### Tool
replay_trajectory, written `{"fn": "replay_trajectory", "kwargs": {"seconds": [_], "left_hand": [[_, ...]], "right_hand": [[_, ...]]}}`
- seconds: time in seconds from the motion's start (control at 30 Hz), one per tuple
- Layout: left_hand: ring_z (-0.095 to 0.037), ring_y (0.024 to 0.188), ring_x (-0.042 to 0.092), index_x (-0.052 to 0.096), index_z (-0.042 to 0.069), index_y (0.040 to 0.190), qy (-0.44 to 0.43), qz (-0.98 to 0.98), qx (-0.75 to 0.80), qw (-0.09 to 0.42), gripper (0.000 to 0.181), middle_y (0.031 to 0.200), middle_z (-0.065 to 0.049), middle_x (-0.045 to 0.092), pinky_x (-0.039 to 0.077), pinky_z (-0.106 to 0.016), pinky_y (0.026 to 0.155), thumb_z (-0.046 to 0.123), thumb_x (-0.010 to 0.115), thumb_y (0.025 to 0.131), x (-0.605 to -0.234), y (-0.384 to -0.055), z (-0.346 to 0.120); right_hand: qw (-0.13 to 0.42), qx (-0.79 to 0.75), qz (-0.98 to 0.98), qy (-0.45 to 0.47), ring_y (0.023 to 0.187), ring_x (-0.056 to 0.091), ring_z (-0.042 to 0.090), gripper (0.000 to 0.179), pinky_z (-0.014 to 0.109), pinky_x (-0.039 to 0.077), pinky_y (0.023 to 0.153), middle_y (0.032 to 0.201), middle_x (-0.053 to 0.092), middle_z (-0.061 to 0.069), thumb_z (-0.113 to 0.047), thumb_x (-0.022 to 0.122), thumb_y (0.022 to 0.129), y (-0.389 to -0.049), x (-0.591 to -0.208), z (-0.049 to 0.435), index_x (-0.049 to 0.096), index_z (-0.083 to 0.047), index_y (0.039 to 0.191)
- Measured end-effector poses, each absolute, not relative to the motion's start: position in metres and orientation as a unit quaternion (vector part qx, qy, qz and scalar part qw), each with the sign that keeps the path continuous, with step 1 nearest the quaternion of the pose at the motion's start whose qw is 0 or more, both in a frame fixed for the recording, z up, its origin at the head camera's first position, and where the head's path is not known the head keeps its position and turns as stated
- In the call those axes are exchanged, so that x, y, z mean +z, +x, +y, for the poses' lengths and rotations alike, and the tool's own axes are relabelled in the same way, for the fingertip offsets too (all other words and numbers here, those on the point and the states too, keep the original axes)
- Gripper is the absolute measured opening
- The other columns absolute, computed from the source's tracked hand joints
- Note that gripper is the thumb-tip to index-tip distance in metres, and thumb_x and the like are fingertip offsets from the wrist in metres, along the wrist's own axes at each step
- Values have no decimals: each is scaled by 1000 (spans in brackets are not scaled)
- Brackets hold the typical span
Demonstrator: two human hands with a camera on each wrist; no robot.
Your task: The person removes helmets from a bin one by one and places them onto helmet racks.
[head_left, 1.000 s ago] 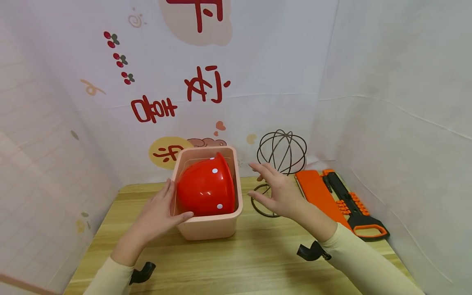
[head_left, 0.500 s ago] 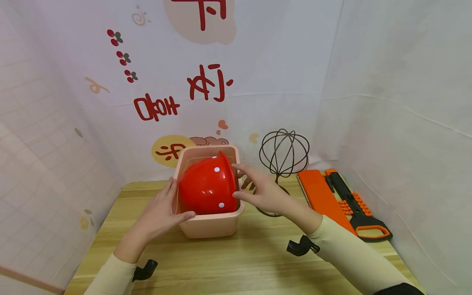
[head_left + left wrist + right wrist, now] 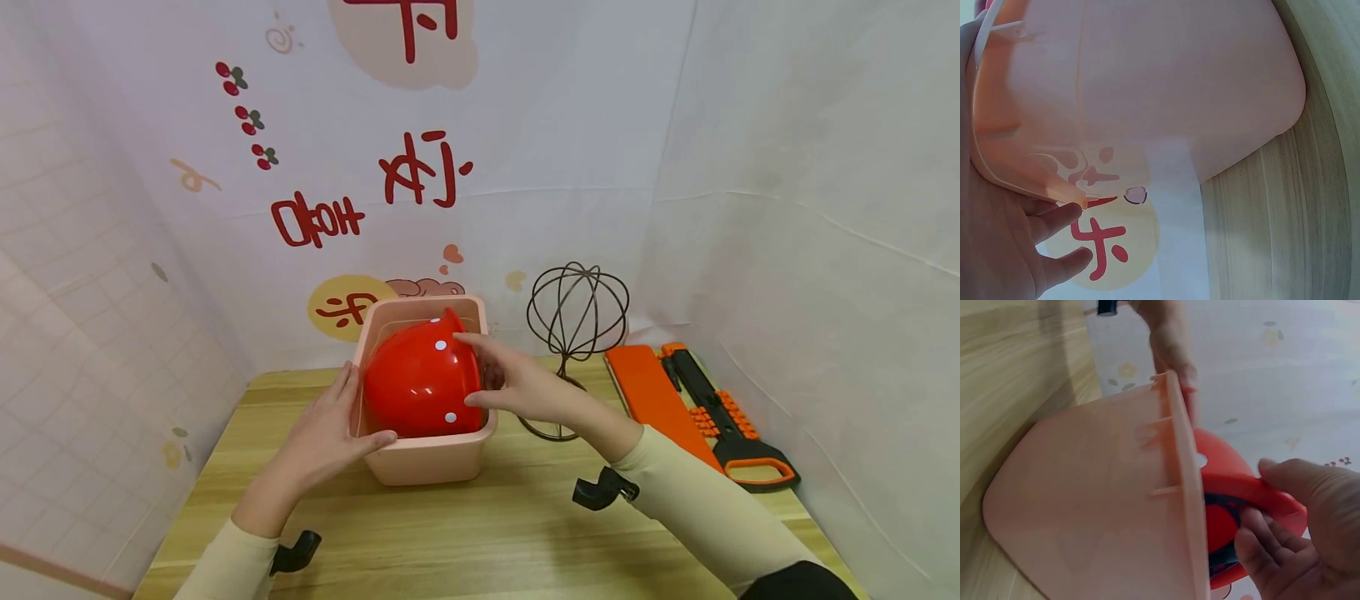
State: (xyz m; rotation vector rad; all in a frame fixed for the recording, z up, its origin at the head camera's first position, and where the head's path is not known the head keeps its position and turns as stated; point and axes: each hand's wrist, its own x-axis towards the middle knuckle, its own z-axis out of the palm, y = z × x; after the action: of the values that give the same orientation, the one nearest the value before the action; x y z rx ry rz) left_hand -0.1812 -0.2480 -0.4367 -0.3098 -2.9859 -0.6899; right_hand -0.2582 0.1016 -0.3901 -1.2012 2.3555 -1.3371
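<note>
A red safety helmet (image 3: 416, 383) with white dots lies on its side in a pink plastic bin (image 3: 427, 462), its opening facing right. My right hand (image 3: 525, 385) pinches the helmet's brim. In the right wrist view, that hand's thumb is outside the brim and its fingers are curled into the opening, near a dark inner liner (image 3: 1225, 556). My left hand (image 3: 318, 425) rests on the bin's near left corner, thumb along the front rim and fingers along the left side. In the left wrist view, its fingertips (image 3: 1063, 219) touch the rim's outside.
Behind my right hand stands a dark wire stand (image 3: 577, 312) with a globe-shaped cage on a ring base. Farther right lies an orange panel (image 3: 660, 404) beside a black-and-orange piece with a handle (image 3: 723, 417). Fabric walls surround the wooden table (image 3: 480, 542).
My right hand has moved left from beside the wire stand to the helmet's brim and taken hold of it. The left hand stays on the bin.
</note>
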Motion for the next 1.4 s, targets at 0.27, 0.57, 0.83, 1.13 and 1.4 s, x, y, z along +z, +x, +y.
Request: {"fn": "replay_trajectory", "kwargs": {"seconds": [0.27,0.57,0.83,1.13,1.4], "left_hand": [[-59,159,28,13,-2,175,-99,-968,-229,30,132,183,-25,13,40,-83,111,84,68,91,-437,-182,-250],[-59,159,28,14,-2,175,-100,-967,-234,30,131,182,-25,13,44,-81,109,83,68,91,-439,-182,-249],[-59,159,28,14,-2,175,-98,-965,-241,31,131,182,-25,14,47,-80,107,83,68,91,-439,-181,-248],[-59,158,30,14,-2,175,-105,-964,-241,39,129,182,-26,15,44,-82,108,80,70,92,-439,-182,-248],[-60,160,27,10,1,177,-114,-960,-251,46,128,183,-24,10,41,-84,109,75,74,93,-443,-182,-251]], "right_hand": [[156,-477,770,-395,112,76,24,96,39,66,93,153,59,8,-3,78,100,-261,-382,94,25,-31,176],[215,-457,780,-369,121,71,31,103,40,67,89,164,46,4,0,74,100,-262,-372,89,19,-43,177],[216,-493,764,-356,111,76,32,103,46,69,80,160,49,9,3,71,101,-258,-382,94,20,-48,175],[179,-541,746,-345,99,76,36,102,48,68,77,166,45,10,2,69,103,-252,-390,107,20,-54,173],[94,-605,697,-374,84,72,38,102,39,66,72,156,49,14,6,68,105,-250,-387,113,15,-44,177]]}}
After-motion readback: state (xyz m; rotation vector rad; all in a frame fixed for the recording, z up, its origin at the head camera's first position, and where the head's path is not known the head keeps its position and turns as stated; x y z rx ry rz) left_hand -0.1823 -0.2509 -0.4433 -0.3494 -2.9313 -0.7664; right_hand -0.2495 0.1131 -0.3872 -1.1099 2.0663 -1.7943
